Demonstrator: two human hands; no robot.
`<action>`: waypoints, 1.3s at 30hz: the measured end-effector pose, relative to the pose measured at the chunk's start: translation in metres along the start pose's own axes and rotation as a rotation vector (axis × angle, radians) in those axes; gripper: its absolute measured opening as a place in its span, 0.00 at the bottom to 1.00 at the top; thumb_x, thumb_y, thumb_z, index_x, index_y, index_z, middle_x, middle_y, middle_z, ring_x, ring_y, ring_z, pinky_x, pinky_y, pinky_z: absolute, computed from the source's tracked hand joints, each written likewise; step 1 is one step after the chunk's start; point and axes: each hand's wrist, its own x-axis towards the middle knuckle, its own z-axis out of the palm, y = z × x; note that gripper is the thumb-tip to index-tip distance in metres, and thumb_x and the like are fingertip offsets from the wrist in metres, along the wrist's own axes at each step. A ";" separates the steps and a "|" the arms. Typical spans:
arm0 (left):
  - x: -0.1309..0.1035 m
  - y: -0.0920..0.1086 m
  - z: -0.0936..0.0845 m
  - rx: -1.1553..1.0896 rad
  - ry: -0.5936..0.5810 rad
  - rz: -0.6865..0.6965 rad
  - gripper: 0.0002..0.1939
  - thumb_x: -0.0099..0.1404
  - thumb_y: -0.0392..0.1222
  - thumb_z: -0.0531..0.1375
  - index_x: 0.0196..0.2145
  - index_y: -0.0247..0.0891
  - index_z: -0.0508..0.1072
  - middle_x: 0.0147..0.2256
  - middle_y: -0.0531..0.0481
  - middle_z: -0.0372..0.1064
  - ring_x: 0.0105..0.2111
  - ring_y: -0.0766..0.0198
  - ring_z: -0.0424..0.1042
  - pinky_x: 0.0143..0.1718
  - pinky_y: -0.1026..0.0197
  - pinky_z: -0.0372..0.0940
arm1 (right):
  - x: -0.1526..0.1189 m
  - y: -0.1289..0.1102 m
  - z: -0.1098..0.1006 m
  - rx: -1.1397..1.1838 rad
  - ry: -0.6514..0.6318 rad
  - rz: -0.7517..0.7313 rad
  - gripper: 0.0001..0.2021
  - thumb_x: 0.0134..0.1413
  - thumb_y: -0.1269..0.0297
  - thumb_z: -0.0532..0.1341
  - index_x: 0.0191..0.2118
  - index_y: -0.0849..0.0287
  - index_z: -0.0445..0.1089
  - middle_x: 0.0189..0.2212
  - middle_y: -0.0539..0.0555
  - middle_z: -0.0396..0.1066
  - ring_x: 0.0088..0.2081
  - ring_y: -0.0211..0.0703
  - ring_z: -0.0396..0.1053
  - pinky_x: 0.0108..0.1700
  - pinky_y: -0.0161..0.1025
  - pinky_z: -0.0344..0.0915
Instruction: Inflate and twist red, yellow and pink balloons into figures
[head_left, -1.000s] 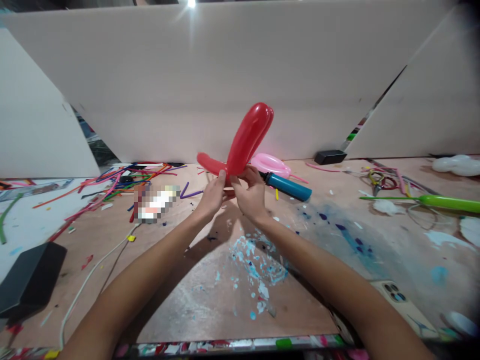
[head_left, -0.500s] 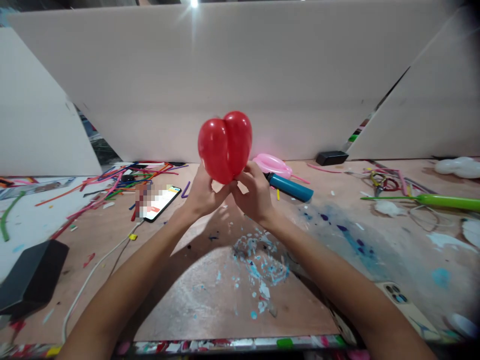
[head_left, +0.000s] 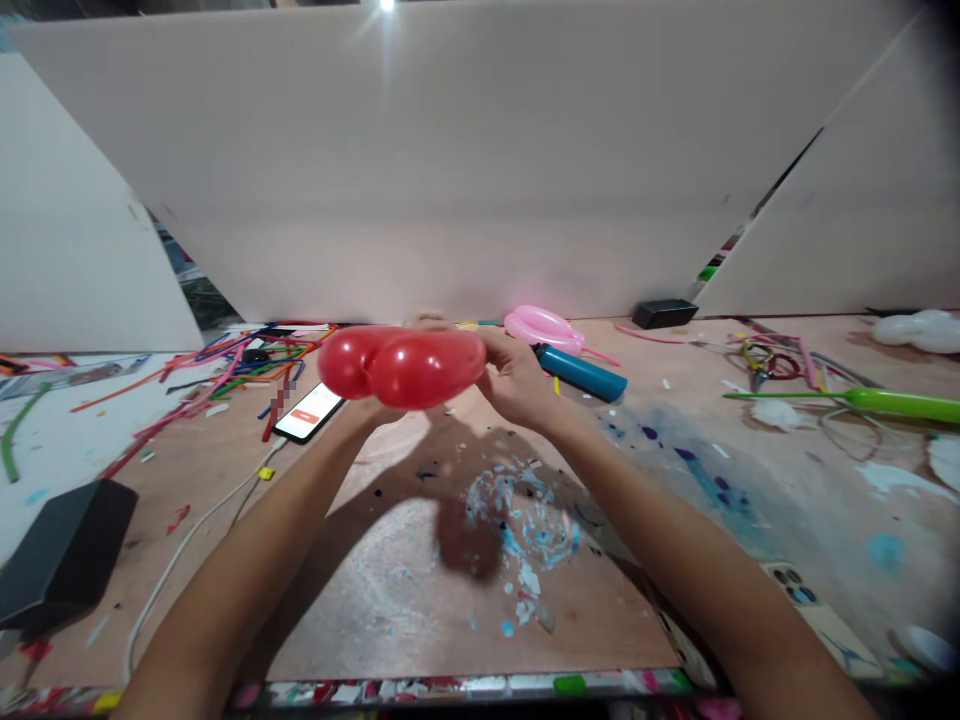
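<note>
A shiny red balloon, pinched into two rounded lobes, is held up over the middle of the table, its lobes tipped toward me. My right hand grips its right end with the fingers and thumb closed. Behind the balloon is my left hand, mostly hidden; part of it shows below the lobes and some fingertips show above them. The balloon's shadow falls on the tabletop beneath.
Left of the hands lie a lit phone on a white cable and many uninflated balloons. To the right are a blue pump, a pink balloon, scissors and a green balloon. A white panel stands behind.
The red balloon has tipped from upright to lying nearly flat, its lobes swinging down and left toward me. My left hand has gone behind it; my right hand has shifted slightly.
</note>
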 end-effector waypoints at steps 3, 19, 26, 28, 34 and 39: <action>0.004 -0.001 -0.009 -0.045 -0.196 0.020 0.22 0.50 0.59 0.68 0.33 0.39 0.75 0.31 0.45 0.72 0.36 0.56 0.73 0.37 0.54 0.70 | 0.002 0.005 -0.005 0.188 -0.235 0.130 0.04 0.52 0.65 0.61 0.31 0.58 0.72 0.29 0.50 0.71 0.32 0.38 0.68 0.37 0.37 0.66; -0.005 -0.004 0.034 0.060 0.278 0.163 0.10 0.62 0.43 0.63 0.39 0.36 0.72 0.36 0.47 0.74 0.37 0.63 0.72 0.41 0.61 0.67 | -0.003 0.004 0.005 -0.105 0.182 0.053 0.15 0.59 0.53 0.58 0.29 0.59 0.63 0.21 0.49 0.64 0.22 0.36 0.61 0.25 0.35 0.56; -0.008 -0.008 0.031 0.031 -0.075 0.148 0.25 0.56 0.36 0.61 0.53 0.35 0.68 0.53 0.39 0.68 0.56 0.49 0.65 0.59 0.47 0.59 | -0.006 0.003 0.007 -0.508 0.225 -0.034 0.03 0.55 0.69 0.56 0.31 0.57 0.61 0.24 0.51 0.67 0.24 0.39 0.61 0.27 0.37 0.51; -0.007 -0.012 0.028 -0.117 -0.148 0.077 0.26 0.56 0.41 0.63 0.53 0.36 0.68 0.54 0.39 0.67 0.57 0.47 0.64 0.59 0.46 0.59 | -0.007 0.001 0.007 -0.559 0.186 -0.052 0.04 0.55 0.71 0.55 0.30 0.57 0.61 0.26 0.52 0.67 0.25 0.40 0.61 0.28 0.37 0.52; -0.006 -0.008 0.035 -0.288 -0.059 -0.057 0.19 0.59 0.50 0.65 0.45 0.35 0.73 0.44 0.42 0.74 0.48 0.52 0.72 0.50 0.53 0.68 | -0.011 -0.005 0.008 -0.647 0.086 -0.090 0.05 0.51 0.74 0.54 0.33 0.58 0.63 0.31 0.56 0.70 0.31 0.44 0.64 0.32 0.39 0.55; -0.003 -0.007 0.041 -0.221 0.165 -0.018 0.18 0.61 0.51 0.64 0.41 0.34 0.74 0.41 0.42 0.75 0.43 0.56 0.74 0.47 0.54 0.69 | -0.008 -0.005 0.011 -0.441 0.092 -0.050 0.05 0.57 0.71 0.53 0.30 0.58 0.62 0.26 0.51 0.66 0.27 0.39 0.61 0.30 0.37 0.53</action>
